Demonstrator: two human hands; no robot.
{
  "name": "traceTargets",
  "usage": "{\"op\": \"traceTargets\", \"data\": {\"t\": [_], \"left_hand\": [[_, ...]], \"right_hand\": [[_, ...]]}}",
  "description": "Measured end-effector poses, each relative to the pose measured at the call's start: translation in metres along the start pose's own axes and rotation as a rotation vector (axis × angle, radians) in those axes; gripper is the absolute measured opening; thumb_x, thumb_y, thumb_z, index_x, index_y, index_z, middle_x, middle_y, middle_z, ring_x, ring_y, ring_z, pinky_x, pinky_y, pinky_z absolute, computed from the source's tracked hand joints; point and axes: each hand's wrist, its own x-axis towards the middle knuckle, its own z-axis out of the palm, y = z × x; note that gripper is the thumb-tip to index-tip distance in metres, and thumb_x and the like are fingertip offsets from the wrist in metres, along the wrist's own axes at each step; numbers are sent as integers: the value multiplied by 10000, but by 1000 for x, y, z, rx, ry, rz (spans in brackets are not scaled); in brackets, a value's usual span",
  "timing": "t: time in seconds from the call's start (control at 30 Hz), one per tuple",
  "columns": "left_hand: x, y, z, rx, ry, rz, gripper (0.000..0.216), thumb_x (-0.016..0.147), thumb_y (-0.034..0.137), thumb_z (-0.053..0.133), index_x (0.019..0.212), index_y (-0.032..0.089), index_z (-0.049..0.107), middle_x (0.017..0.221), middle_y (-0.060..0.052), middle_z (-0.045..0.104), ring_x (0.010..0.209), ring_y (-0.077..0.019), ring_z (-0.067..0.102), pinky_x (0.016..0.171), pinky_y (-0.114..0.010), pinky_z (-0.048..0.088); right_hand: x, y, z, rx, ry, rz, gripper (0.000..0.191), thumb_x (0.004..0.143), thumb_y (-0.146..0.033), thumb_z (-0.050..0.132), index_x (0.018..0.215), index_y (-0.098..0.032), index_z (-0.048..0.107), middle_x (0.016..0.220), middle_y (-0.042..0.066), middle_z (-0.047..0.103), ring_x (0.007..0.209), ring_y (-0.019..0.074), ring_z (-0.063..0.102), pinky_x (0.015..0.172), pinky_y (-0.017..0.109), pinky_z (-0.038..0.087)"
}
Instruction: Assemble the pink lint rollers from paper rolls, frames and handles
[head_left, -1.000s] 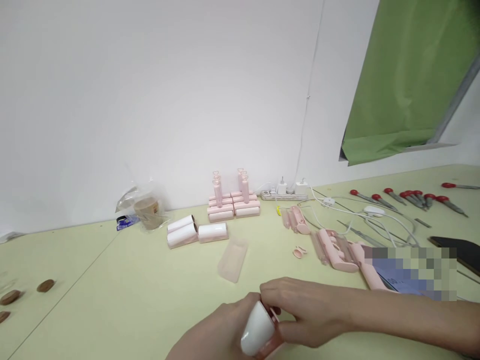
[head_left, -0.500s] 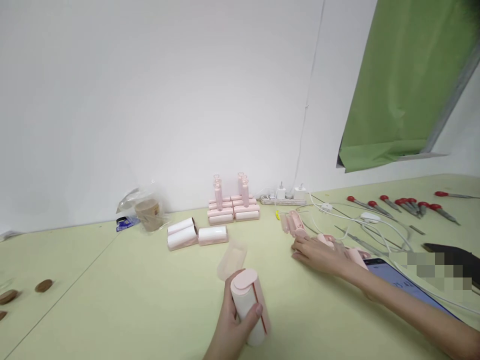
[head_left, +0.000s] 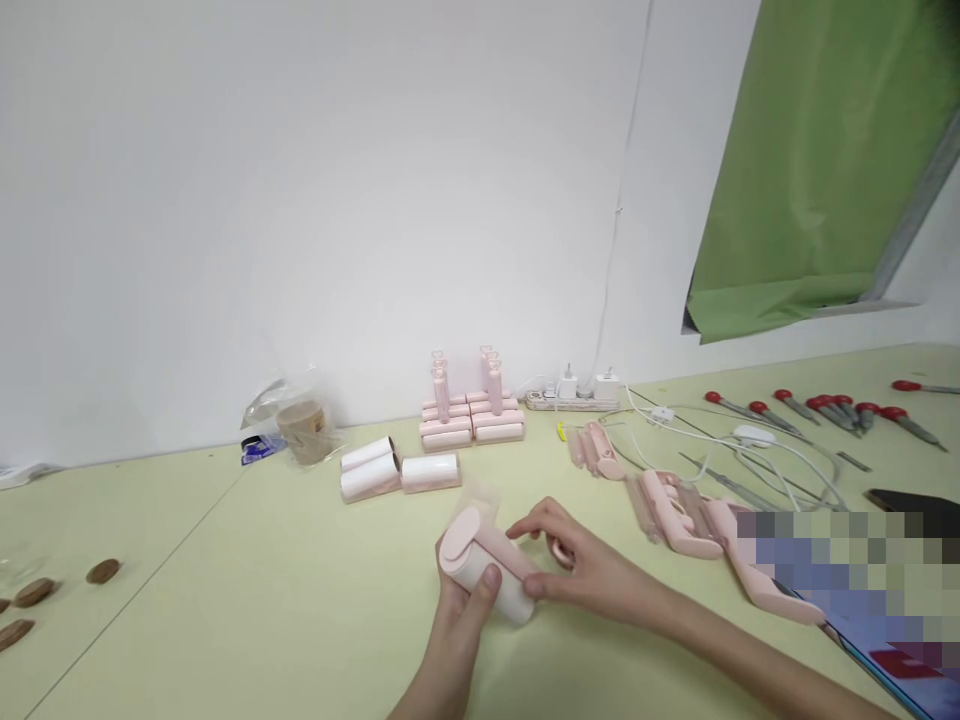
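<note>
My left hand [head_left: 459,622] is wrapped round a white lint roll with a pink end cap [head_left: 480,562], held tilted just above the pale green table [head_left: 247,600]. My right hand [head_left: 581,562] is against the roll's far end, fingers pinched on a small pink piece [head_left: 559,551]. A clear plastic cover [head_left: 480,497] lies on the table just behind the roll.
Three white rolls [head_left: 390,470] and a stack of pink rollers [head_left: 469,415] stand behind. Pink handle parts [head_left: 675,505] lie to the right, with a power strip [head_left: 574,398], white cables, red-handled tools [head_left: 817,410] and a phone [head_left: 911,665]. A bagged cup [head_left: 300,428] stands at the back left.
My right hand came back from the pink parts on the right, carrying a small pink piece to the roll. The left hand tilted the roll and moved it slightly forward.
</note>
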Motion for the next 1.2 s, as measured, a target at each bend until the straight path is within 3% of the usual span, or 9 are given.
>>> {"op": "traceTargets", "data": {"t": [0.13,0.23,0.33,0.4,0.47,0.57,0.73,1.0,1.2], "left_hand": [[5,3,-3,197,-46,110,721,602,414,675,1192,213,313,1140,-99,471,1053,-270,451,889,-369,349],[17,0,-13,502,144,288,862,434,297,773,1175,212,342,1244,-95,352,1187,-311,279,992,-408,198],[31,-3,-25,704,289,228,717,503,316,731,1120,163,401,1141,-115,422,1144,-335,316,972,-446,205],[36,-2,-35,772,97,143,543,610,332,654,1079,157,446,1061,-106,485,1066,-305,409,935,-427,275],[35,2,-45,826,-221,74,459,651,299,622,1072,189,477,1084,-84,507,1054,-265,436,931,-385,298],[28,8,-55,800,-524,-6,564,635,250,646,1152,232,419,1168,-54,487,1093,-234,421,946,-346,293],[24,11,-56,738,-565,-42,500,649,229,642,1089,216,404,1099,-36,511,1017,-205,466,880,-308,344],[26,8,-56,745,-547,-14,480,645,216,651,1064,203,418,1097,-31,506,1038,-217,442,875,-308,346],[24,8,-55,730,-550,3,457,668,217,618,1073,212,406,1070,-33,522,1000,-209,476,859,-308,363]], "right_hand": [[1,-5,13,94,14,33,302,714,-406,590,952,-233,517,849,-26,528,599,99,400,550,212,324],[3,3,-2,21,108,65,284,709,-415,592,913,-225,539,824,-27,558,624,115,427,555,219,318],[9,6,-26,-96,250,42,285,739,-427,556,944,-230,536,908,-8,583,670,135,471,569,232,329],[14,3,-39,-159,245,-19,297,751,-433,545,972,-235,536,953,4,588,721,148,498,583,235,342],[17,-3,-45,-234,149,-96,313,747,-446,553,980,-237,552,940,10,600,769,158,516,606,237,356],[13,-14,-41,-417,-37,-203,302,743,-465,555,937,-238,599,853,8,627,779,168,531,655,261,355],[1,-24,-24,-588,-70,-215,252,790,-421,516,913,-221,607,818,21,629,759,177,525,648,284,346],[-2,-17,-22,-433,34,-163,218,793,-386,526,921,-217,573,852,20,617,789,165,542,660,265,364],[-5,-15,-13,-507,-80,-125,221,797,-396,503,895,-214,581,843,23,606,766,176,548,663,282,369]]}}
